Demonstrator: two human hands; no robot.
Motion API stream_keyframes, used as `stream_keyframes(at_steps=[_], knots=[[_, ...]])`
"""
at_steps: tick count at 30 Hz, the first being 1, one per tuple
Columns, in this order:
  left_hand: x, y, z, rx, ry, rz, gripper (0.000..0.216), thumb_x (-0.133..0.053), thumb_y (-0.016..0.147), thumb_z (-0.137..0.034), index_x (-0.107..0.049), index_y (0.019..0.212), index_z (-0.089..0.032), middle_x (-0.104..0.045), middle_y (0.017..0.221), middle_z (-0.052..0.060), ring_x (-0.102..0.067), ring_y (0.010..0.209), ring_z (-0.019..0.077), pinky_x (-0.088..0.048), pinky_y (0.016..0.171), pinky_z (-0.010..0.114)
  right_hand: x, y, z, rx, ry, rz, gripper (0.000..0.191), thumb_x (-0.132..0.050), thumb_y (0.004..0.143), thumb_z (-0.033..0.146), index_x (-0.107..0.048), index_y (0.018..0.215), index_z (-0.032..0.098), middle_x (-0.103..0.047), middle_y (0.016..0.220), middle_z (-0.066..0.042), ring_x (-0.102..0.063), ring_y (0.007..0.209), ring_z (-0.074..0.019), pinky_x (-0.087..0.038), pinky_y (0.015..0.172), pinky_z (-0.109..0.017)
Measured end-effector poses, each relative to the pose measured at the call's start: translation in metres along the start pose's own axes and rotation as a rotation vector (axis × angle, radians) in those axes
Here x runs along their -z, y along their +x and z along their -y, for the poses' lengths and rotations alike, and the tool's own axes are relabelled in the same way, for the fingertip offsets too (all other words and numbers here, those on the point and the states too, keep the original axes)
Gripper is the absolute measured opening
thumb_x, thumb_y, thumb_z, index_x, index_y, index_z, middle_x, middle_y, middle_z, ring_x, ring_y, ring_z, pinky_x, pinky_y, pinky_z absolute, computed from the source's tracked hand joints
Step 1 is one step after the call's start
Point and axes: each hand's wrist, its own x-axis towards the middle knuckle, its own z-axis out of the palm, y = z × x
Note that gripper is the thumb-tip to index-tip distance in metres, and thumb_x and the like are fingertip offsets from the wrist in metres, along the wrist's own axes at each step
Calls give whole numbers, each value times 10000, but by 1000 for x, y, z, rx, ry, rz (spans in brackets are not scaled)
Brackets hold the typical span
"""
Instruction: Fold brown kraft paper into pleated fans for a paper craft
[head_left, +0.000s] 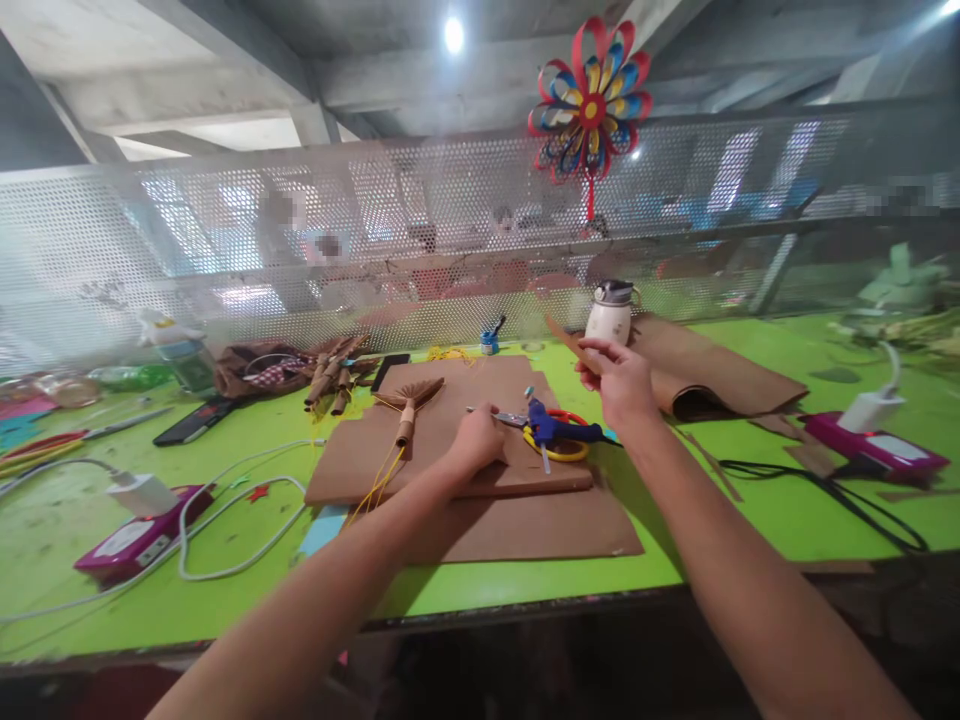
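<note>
My left hand point(480, 437) is closed low over the stacked brown paper point(442, 470), its fingers curled and partly hidden. It lies against the blades of the scissors point(568, 447), which have red and yellow handles. A blue glue gun point(553, 428) rests over those handles. Pinched in my raised right hand point(616, 378) is a thin strip of brown paper point(568, 345), tilted up to the left. Left of my left hand lies a paper figure point(407, 415) with a pleated fan top, a rolled tube and yellow strings.
A white flask point(609, 315) stands behind my right hand, beside a curled brown sheet point(720, 375). Rolled paper tubes point(330, 375) and a phone point(195, 421) lie left. Purple power strips point(142, 535) and cables flank the work. A perforated screen point(420, 230) stands behind the green table point(259, 590).
</note>
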Motion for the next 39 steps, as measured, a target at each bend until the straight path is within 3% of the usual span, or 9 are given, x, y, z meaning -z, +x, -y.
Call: stream_keyframes(at_steps=[11,15,19,22,26,30,36,39], knots=[[-6,-2,-5,-82,155,7,409,-504,745,-116,-557,1150,-135,-678,983,147,-631,915,249,-450,742,288,-2,-1,-13,20,-45,32,129,-615,593,238,-591,691,157,-559,462,41,-446,361,-54,-288,346,-165],[10,-10,-7,-117,185,-31,443,-509,752,-167,-532,1193,-127,-688,900,145,-639,856,272,-447,731,327,-4,-6,-16,25,-98,105,190,-606,633,282,-610,777,158,-565,483,38,-459,378,-64,-294,353,-168],[41,-39,1,-191,183,-109,337,-479,814,-259,-572,1121,-154,-689,850,85,-630,815,225,-420,801,325,-13,-22,-16,14,-159,279,238,-638,651,317,-633,829,161,-574,509,35,-474,402,-83,-351,394,-197],[59,-66,14,-289,56,-141,238,-438,851,-279,-646,900,-173,-688,801,48,-619,728,169,-420,683,253,-20,-39,-16,86,-312,477,208,-622,707,305,-675,847,161,-620,576,4,-530,482,-114,-409,483,-234],[69,-88,34,-351,29,-116,221,-451,832,-228,-663,836,-163,-697,793,48,-614,720,164,-399,641,234,-27,-59,-19,341,-701,755,227,-498,823,245,-689,929,187,-702,828,-43,-609,723,-163,-443,674,-274],[71,-84,47,-286,-30,-95,243,-450,825,-247,-677,831,-159,-700,760,43,-614,697,161,-401,608,221,-29,-66,-22,276,-743,934,236,-491,845,268,-686,949,186,-710,917,-51,-618,837,-179,-447,751,-281],[75,-67,54,-286,-25,43,258,-477,800,-293,-646,667,-151,-629,589,13,-542,543,122,-360,515,202,-26,-59,-23,196,-715,918,244,-503,832,261,-677,979,174,-694,910,-46,-595,793,-159,-444,716,-267],[80,-59,44,-265,-146,32,267,-487,800,-328,-638,676,-146,-613,602,15,-539,563,119,-376,520,198,-26,-59,-23,156,-641,883,266,-528,821,273,-658,1034,179,-672,840,-31,-571,719,-143,-442,665,-258]])
